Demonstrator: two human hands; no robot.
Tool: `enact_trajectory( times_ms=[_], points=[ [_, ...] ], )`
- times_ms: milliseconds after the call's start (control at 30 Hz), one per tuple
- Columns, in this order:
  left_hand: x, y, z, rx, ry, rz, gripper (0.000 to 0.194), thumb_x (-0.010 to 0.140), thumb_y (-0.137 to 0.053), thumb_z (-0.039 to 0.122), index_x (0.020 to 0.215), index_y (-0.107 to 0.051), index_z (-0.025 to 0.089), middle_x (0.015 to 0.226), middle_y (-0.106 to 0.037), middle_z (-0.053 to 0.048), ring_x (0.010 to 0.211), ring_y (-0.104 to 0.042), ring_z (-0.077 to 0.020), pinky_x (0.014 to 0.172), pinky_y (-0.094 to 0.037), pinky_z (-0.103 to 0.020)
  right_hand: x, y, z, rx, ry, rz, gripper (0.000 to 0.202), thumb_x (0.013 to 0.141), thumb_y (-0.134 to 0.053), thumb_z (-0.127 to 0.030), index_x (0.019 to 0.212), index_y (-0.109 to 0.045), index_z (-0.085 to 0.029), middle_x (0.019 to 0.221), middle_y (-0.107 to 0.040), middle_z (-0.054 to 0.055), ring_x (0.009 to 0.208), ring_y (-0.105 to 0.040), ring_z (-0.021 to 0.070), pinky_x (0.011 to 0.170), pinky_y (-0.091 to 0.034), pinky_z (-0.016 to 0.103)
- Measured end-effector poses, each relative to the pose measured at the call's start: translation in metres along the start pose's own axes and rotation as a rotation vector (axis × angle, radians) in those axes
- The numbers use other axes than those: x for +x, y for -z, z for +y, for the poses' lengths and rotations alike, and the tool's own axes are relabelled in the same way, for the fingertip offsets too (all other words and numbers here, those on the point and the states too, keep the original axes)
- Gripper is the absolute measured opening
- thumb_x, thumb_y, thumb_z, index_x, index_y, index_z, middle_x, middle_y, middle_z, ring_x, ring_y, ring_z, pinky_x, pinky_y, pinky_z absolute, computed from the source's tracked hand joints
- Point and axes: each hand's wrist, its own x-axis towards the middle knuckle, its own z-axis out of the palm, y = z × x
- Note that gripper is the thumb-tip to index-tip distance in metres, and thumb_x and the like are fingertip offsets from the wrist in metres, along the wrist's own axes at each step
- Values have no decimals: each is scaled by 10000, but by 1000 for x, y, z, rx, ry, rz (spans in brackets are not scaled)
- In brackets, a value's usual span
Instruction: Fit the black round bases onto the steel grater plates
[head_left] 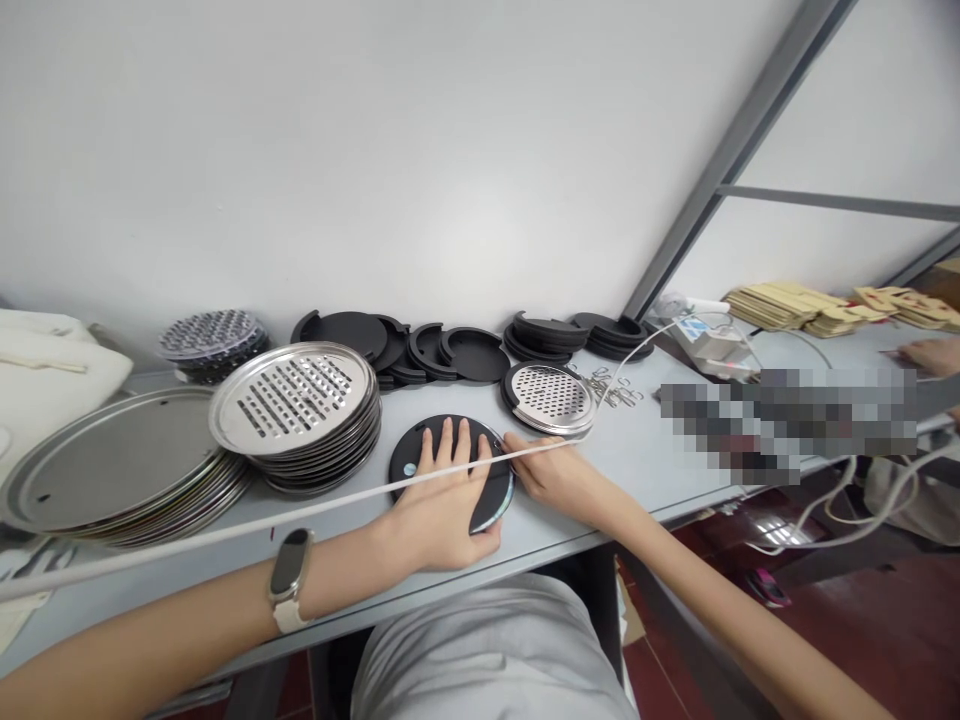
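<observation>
A round black disc [409, 450] with a small pale round sticker lies on the table in front of me, a shiny rim showing at its lower right. Flat across it rests my left hand [454, 500], open, fingers spread and thumb by the near edge. At the disc's right edge, my right hand [551, 478] is closed in a pinch; its fingertips hide what they hold. Just beyond that hand sits a round perforated metal grater plate [551, 397], partly edged in black. Small bent metal wire pieces [619, 388] are scattered to its right.
Stacked grater plates [300, 395] and plain metal discs [120, 450] stand left. Black round holders [476, 352] line the wall. A white cable [300, 515] crosses over my left hand. Farther right are wooden pieces [780, 302], a white box [712, 345] and another person's hand [930, 355].
</observation>
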Motion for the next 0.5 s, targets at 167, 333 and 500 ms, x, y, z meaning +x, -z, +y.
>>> enact_trajectory(
  times_ms=[167, 333, 500],
  points=[
    [-1, -1, 1, 11, 12, 11, 883, 787, -518, 541, 1460, -261, 31, 1504, -186, -318, 1392, -135, -487, 1101, -124, -623, -2, -3, 0, 13, -19, 18, 202, 905, -359, -120, 939, -558, -120, 698, -633, 80, 546, -462, 147, 547, -238, 263],
    [-1, 1, 2, 13, 15, 12, 867, 791, -504, 547, 1453, -278, 37, 1501, -202, -314, 1392, -145, -483, 1099, -130, -625, -3, -4, 0, 37, -34, 22, 200, 912, -361, -136, 953, -556, -122, 719, -648, 86, 563, -487, 152, 556, -249, 258],
    [-1, 1, 2, 14, 26, 17, 875, 787, -502, 564, 1455, -281, 46, 1514, -201, -288, 1403, -131, -465, 1107, -125, -617, -5, -3, 1, 58, -39, 39, 210, 933, -352, -162, 961, -558, -133, 723, -644, 73, 561, -486, 150, 554, -242, 256]
  ],
)
